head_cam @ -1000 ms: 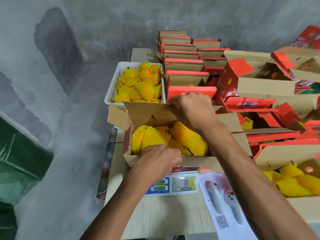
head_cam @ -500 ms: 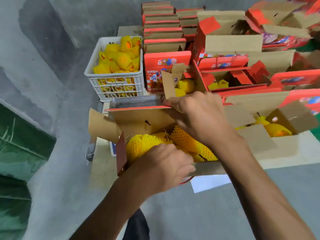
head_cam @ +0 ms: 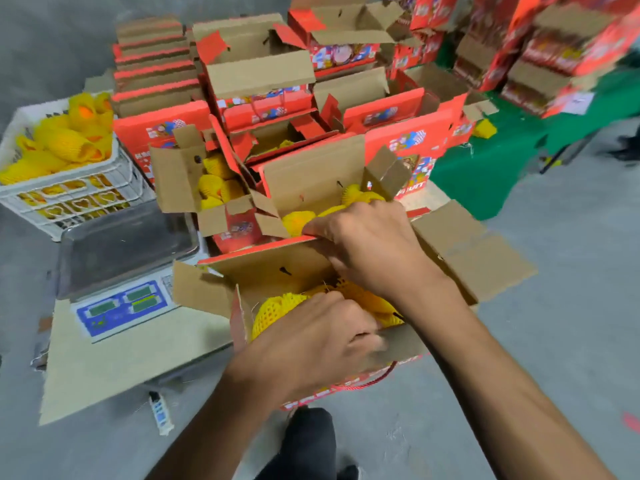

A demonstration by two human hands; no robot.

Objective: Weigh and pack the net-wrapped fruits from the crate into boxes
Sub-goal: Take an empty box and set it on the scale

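I see both hands on one open box (head_cam: 277, 271), held clear of the worktop (head_cam: 114, 358) and above the grey floor (head_cam: 554, 341); the left hand (head_cam: 311, 344) grips the near wall of that box, its fingers (head_cam: 363, 337) curled together over the cardboard edge; the right hand (head_cam: 372, 251) is at the far wall, its fingers (head_cam: 325, 226) pinched on the red-edged rim there; between the two sets of fingers lie the net-wrapped fruits (head_cam: 277, 308), yellow in their foam mesh, filling the box interior and partly hidden under both palms; a brown side flap (head_cam: 474, 251) sticks out to the right of my right fingers, and another flap (head_cam: 201, 289) folds out to the left of my left fingers.

Left of the left fingers, the scale (head_cam: 121, 271) sits on the worktop with its steel pan bare and its blue front panel facing me; its readout is too blurred to read; beyond the scale, well to the left of both hands, stands the white crate (head_cam: 79, 192), heaped with more yellow net-wrapped fruit; just past my right fingers a second open box (head_cam: 311, 174) shows yellow fruit at its rim, and a smaller open box (head_cam: 180, 174) beside it holds several more; farther off stand stacks of red cartons (head_cam: 398, 123), some open, some flat; a green cloth (head_cam: 485, 168) covers a surface to the right of them; below my left wrist a dark trouser leg (head_cam: 308, 441) shows.
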